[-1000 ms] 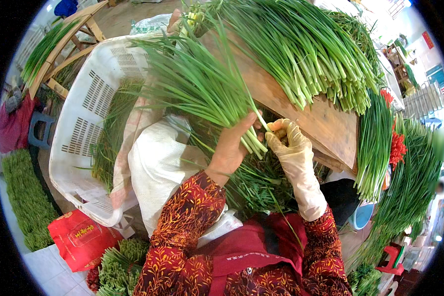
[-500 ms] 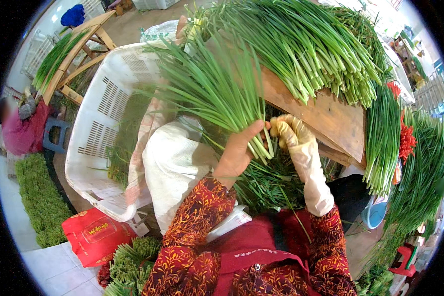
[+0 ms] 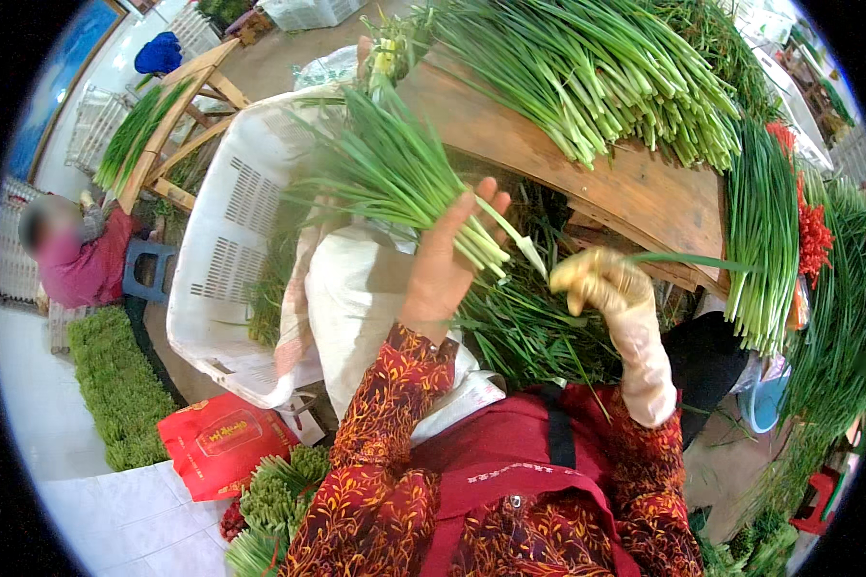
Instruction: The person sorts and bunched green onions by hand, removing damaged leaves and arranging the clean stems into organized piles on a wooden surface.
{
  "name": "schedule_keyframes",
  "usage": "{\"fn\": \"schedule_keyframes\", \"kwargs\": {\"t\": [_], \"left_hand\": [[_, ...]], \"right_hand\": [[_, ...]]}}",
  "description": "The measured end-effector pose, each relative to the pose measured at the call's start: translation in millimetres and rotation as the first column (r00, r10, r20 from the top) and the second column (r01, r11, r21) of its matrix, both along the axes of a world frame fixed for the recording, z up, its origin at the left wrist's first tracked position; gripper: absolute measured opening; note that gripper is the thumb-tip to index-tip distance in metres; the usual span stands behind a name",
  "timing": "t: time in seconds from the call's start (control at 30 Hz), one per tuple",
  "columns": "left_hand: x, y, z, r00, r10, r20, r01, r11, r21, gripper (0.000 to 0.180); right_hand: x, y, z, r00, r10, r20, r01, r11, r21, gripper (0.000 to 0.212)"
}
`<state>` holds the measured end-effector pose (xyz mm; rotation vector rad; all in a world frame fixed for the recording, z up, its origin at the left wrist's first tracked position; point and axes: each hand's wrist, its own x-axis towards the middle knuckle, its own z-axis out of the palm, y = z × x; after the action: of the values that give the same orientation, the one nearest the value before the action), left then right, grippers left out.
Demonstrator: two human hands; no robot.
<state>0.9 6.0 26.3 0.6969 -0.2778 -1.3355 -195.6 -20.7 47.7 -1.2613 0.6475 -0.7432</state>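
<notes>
My bare left hand (image 3: 440, 264) is closed round a small bunch of garlic chives (image 3: 390, 168), its pale stem ends toward me and the green blades fanning to the far left. One pale stem (image 3: 531, 256) sticks out past my fingers toward the other hand. My right hand (image 3: 603, 279), in a yellowish-white glove, is pinched just to the right of the bunch. From it a single loose green leaf (image 3: 688, 260) trails rightward. Below both hands lies a heap of loose chive leaves (image 3: 524, 337).
A wooden board (image 3: 645, 207) ahead carries a large pile of chives (image 3: 587, 77). At left stands a white plastic crate (image 3: 197, 322) beside a white sack (image 3: 351, 298). A red bag (image 3: 226, 447), tied bundles (image 3: 284, 490) and another person (image 3: 87, 260) are farther left. Red ties (image 3: 813, 236) hang at right.
My right hand has come away from the bunch, down and to the right, with a leaf in it. The left hand has tilted the bunch leftward. The whole view has shifted slightly.
</notes>
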Motion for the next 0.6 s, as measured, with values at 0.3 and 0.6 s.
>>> {"fn": "schedule_keyframes", "kwargs": {"t": [0.3,0.6], "left_hand": [[-28,-15,26,1.000,-0.012,-0.013,0.011,0.991,-0.136,0.022],[-119,-32,-5,0.956,-0.155,-0.250,0.118,0.980,-0.158,0.034]], "right_hand": [[-35,-6,-16,0.869,-0.253,-0.426,0.115,0.940,-0.322,0.043],[26,-22,-22,0.608,-0.588,0.534,0.459,0.809,0.368,0.039]]}}
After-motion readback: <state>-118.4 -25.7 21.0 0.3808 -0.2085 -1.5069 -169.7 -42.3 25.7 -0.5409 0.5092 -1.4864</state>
